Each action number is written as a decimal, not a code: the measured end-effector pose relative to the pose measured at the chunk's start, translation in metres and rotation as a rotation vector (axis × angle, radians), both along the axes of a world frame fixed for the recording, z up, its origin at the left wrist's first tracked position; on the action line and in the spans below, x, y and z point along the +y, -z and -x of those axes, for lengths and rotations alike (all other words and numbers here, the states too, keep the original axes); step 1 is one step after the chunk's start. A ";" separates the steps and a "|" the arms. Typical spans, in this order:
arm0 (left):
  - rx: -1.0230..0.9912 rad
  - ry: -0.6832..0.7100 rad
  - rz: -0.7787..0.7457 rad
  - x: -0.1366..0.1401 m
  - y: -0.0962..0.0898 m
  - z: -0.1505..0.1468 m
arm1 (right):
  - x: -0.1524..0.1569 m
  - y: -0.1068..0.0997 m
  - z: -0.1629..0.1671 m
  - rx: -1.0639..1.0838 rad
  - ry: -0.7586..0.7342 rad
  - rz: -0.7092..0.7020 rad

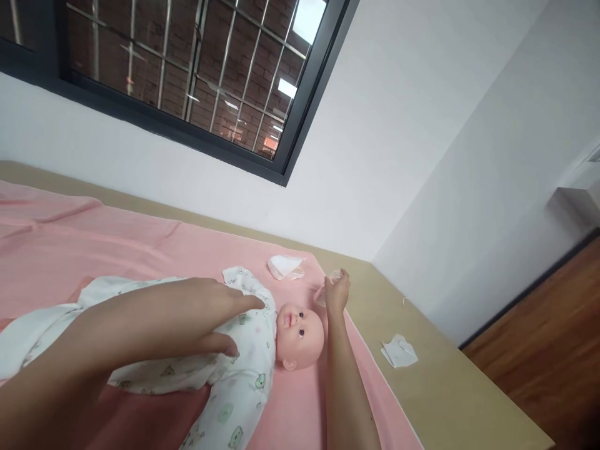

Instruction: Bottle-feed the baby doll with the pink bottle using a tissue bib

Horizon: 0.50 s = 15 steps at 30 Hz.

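A baby doll (pixel 302 337) lies face up on a pink blanket (pixel 154 244), wearing a white printed outfit (pixel 255 381). Over the doll's chest is my left hand (pixel 220 312), its thumb and fingers apart and nothing held. Whether it presses on the cloth I cannot tell. Beyond the doll's head, my right hand (pixel 338 294) is closed around a clear plastic item (pixel 320 296); the fingers cover much of it, so its kind is unclear. A clear plastic packet with something white (pixel 285 266) rests on the blanket above the doll's shoulder.
The blanket covers part of a tan tabletop (pixel 435 381). A folded white tissue or cloth (pixel 399 351) lies on the right side. White walls (pixel 403 112) meet behind the table, below a dark-framed barred window (pixel 187 75). Brown wood (pixel 539 331) stands at far right.
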<state>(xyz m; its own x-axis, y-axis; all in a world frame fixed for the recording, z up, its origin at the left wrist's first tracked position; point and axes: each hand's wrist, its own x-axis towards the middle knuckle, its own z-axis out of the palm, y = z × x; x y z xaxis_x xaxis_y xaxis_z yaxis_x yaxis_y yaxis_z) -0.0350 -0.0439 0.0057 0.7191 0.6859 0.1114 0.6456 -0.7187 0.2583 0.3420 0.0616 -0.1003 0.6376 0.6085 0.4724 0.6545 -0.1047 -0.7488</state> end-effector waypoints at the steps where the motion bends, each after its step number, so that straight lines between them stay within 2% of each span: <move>1: -0.013 0.018 0.010 0.005 -0.001 0.000 | -0.002 -0.005 0.001 0.004 0.000 0.004; 4: -0.107 0.074 -0.033 0.025 0.001 -0.004 | -0.006 -0.024 0.008 0.004 -0.028 -0.054; 7: -0.169 0.078 -0.171 0.049 0.006 -0.012 | -0.014 -0.050 0.028 0.024 -0.125 -0.206; 11: -0.308 0.038 -0.327 0.062 0.010 -0.019 | -0.046 -0.084 0.079 0.120 -0.485 -0.348; 13: -0.401 0.000 -0.342 0.058 0.009 -0.019 | -0.071 -0.096 0.109 0.090 -0.688 -0.328; 15: -0.444 -0.018 -0.302 0.050 0.006 -0.017 | -0.095 -0.104 0.133 0.029 -0.792 -0.314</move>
<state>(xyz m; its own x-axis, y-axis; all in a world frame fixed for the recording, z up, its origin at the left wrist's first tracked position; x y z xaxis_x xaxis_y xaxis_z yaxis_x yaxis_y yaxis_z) -0.0181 0.0058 0.0002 0.5463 0.5884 0.5961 0.5343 -0.7929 0.2931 0.2088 -0.0339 0.0037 0.0929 0.7237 0.6839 0.4273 0.5914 -0.6839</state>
